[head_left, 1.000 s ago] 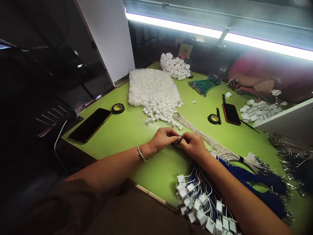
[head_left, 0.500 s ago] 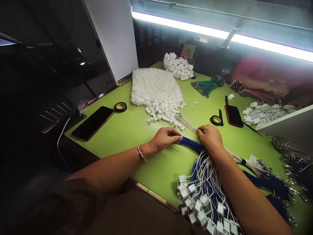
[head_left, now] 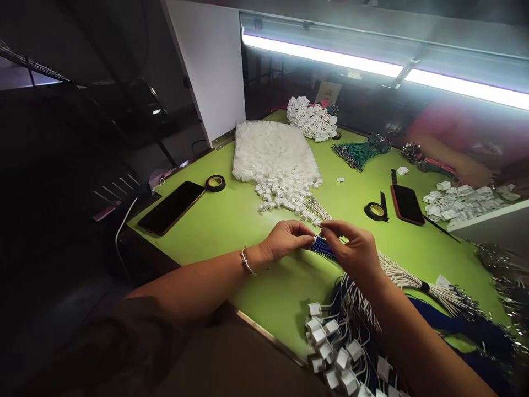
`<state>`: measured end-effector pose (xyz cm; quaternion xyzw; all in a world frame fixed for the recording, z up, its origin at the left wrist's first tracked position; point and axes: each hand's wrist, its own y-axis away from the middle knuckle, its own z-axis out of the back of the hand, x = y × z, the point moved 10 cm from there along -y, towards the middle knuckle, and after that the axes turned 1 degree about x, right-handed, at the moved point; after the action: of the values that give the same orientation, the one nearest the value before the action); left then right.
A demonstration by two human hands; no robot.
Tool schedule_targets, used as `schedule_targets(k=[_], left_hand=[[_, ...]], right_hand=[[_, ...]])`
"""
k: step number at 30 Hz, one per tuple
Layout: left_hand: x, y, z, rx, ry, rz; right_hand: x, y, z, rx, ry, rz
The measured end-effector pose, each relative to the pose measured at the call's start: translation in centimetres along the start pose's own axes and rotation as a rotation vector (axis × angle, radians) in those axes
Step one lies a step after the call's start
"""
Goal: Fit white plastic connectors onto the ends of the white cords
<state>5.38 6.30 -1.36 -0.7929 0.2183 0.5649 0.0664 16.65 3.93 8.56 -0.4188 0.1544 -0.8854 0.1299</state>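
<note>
My left hand (head_left: 289, 240) is closed in a pinch on a small white connector, of which only a bit shows at the fingertips. Blue wires (head_left: 324, 248) lie right beside it and pass beneath my right hand (head_left: 351, 245). The right thumb and forefinger are pinched close to the left fingertips; what is between them is too small to make out. Just behind the hands, a bundle of white wires (head_left: 317, 207) points toward a pile of loose white connectors (head_left: 285, 194). Blue and white wires with white connectors (head_left: 342, 358) on their ends hang near my right forearm.
A clear bag of connectors (head_left: 275, 146) stands behind the pile. Phones (head_left: 171, 207) (head_left: 407, 204) and black tape rolls (head_left: 215, 183) (head_left: 376, 210) lie on either side. Green wires (head_left: 361, 151) are farther back. Across the table are another person's arms (head_left: 458, 160).
My right hand has moved left from the white wire bundle to the left fingertips. The left hand keeps its pinch. The whole view has shifted slightly.
</note>
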Motion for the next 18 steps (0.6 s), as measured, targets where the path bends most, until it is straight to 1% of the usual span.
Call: schedule_targets(k=[3, 6, 9, 14, 16, 18], left_hand=[[-0.2, 0.0, 0.0, 0.013, -0.025, -0.015], [-0.3, 0.0, 0.0, 0.019, -0.029, -0.027], [0.0, 0.0, -0.1, 0.033, 0.035, -0.012], [0.6, 0.0, -0.2, 0.046, 0.129, 0.031], [0.9, 0.0, -0.2, 0.052, 0.175, 0.058], [1.1, -0.1, -0.2, 0.06, 0.216, 0.081]], right_hand=[[2.9, 0.9, -0.5, 0.038, -0.001, 0.111], [3.5, 1.4, -0.4, 0.028, 0.031, 0.157], [2.2, 1.3, -0.2, 0.021, 0.085, 0.124], [-2.3, 0.7, -0.2, 0.014, 0.088, -0.055], [-3.1, 0.6, -0.6, 0.038, 0.104, -0.06], [-3.4, 0.6, -1.0, 0.057, 0.125, -0.039]])
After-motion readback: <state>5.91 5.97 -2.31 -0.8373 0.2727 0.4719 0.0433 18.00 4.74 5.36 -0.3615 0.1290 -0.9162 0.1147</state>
